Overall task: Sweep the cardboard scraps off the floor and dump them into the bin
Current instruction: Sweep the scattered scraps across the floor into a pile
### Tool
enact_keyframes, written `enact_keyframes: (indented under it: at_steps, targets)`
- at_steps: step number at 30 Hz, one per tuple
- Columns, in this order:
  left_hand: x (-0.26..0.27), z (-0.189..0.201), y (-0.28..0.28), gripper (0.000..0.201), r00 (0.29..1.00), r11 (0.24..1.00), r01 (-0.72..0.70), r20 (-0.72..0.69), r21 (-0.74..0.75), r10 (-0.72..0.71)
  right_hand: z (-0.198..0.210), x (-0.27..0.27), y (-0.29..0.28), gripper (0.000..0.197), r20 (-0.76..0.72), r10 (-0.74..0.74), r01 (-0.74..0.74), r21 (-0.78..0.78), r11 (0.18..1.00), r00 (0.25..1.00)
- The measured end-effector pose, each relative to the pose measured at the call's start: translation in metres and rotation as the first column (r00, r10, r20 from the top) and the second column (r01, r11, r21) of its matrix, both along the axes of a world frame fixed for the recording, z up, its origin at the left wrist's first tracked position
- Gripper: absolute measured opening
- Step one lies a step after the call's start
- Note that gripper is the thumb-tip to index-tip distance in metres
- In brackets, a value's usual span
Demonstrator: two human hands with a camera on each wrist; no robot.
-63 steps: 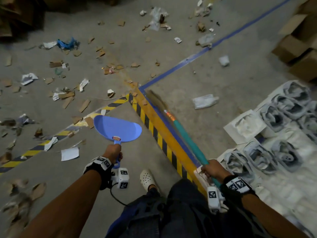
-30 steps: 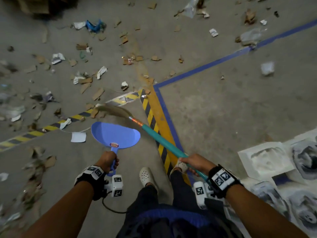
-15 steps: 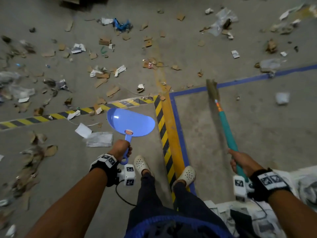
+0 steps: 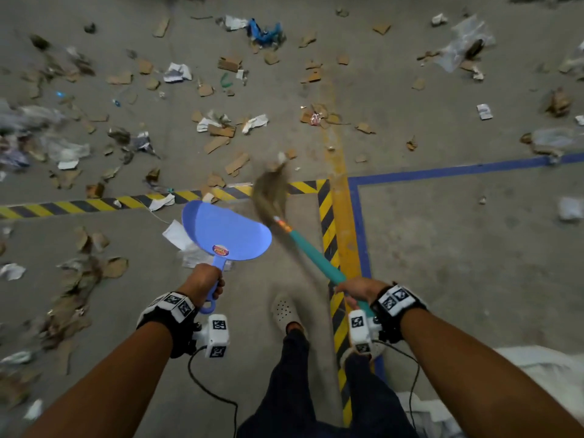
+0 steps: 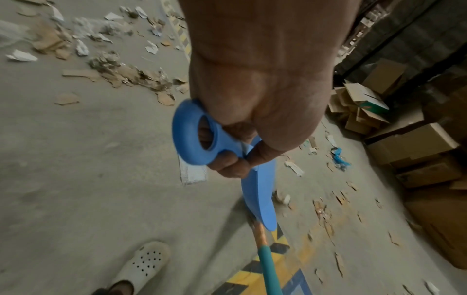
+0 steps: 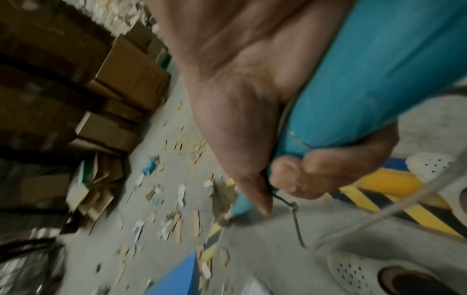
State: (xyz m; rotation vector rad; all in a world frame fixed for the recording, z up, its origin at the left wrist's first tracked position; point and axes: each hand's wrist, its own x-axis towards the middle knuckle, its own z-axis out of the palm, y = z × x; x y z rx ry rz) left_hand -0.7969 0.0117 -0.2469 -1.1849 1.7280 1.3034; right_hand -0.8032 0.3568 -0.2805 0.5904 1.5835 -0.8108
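While my left hand (image 4: 205, 281) grips the empty blue plastic dustpan (image 4: 229, 230) and my right hand (image 4: 358, 287) clamps the teal-handled straw broom (image 4: 303, 246), brown cardboard scraps (image 4: 221, 131) litter basically the whole concrete floor (image 4: 458, 263), nothing binned yet.

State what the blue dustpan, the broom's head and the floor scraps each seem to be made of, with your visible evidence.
Dustpan: apparently moulded plastic, smooth, evenly blue.
Broom head: probably dried grass or straw, tan and fibrous, though blurred.
Scraps: mostly brown cardboard, matte, torn-edged.
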Motion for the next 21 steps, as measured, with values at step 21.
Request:
enact_keyframes:
  at_steps: [21]
  targets:
    - [-0.064,0.039,0.127,0.025,0.976,0.981,0.175,-0.149,0.088,-0.160,0.118,0.099,0.139,0.012,-0.408,-0.492,0.577,0.110,0.810,0.769]
